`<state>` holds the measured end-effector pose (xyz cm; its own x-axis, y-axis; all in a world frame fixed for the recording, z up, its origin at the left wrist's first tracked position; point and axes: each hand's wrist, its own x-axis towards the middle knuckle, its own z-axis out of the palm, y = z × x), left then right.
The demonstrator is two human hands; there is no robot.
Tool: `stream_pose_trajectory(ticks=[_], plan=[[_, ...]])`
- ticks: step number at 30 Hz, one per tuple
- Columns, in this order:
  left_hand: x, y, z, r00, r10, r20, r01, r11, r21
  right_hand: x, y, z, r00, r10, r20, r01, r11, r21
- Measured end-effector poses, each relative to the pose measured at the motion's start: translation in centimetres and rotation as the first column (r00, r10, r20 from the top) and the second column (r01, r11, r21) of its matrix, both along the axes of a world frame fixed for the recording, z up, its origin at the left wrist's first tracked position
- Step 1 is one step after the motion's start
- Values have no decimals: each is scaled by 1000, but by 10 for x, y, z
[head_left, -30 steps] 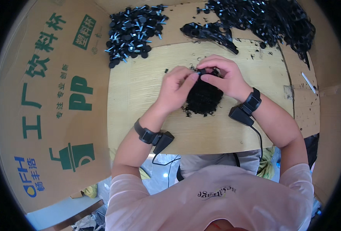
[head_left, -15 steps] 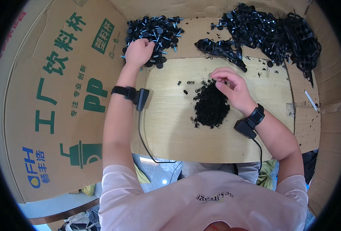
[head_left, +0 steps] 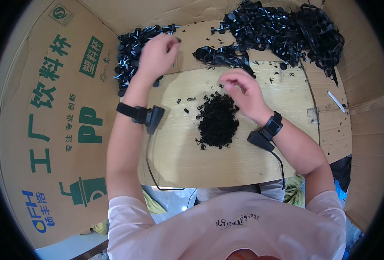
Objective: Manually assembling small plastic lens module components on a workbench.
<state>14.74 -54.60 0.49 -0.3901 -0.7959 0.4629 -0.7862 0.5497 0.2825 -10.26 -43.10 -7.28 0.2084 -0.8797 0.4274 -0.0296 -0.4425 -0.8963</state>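
Note:
My left hand [head_left: 158, 54] is closed at the right side of a heap of black-headed screws [head_left: 129, 54] with metal shanks. A dark round head [head_left: 178, 40] shows at its fingertips, apparently one of these screws; the rest is hidden by the fingers. My right hand [head_left: 246, 94] hovers at the upper right edge of a pile of small black curled clips [head_left: 218, 123]. Its thumb and fingers are pinched together, and a tiny dark bit shows at the tips, too small to name. Both wrists wear black straps with cabled devices.
A larger heap of black-headed screws [head_left: 261, 30] lies at the back right beside tangled black plastic film [head_left: 324, 45]. A strip of black film [head_left: 224, 56] lies behind the clip pile. A white stick [head_left: 336, 102] rests on cardboard at right. Tall cardboard walls [head_left: 66, 112] surround the board.
My left hand has come off the middle of the screw heap to its right side. My right hand stays by the clip pile. The whole view has shifted somewhat.

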Motion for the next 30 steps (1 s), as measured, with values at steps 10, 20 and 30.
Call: stream_pose_trajectory(ticks=[10, 20, 30], plan=[[-90, -22, -47, 961, -203, -185, 247, 933, 261, -18, -69, 7, 824, -259, -503, 172, 962, -213], [-78, -11, -53, 896, -440, -59, 444, 889, 115, -30, -71, -7, 731, -229, -643, 2, 943, -333], [-68, -8, -61, 899, -437, -15, 437, 900, -13, -27, -70, -16, 747, -229, -624, -2, 938, -346]])
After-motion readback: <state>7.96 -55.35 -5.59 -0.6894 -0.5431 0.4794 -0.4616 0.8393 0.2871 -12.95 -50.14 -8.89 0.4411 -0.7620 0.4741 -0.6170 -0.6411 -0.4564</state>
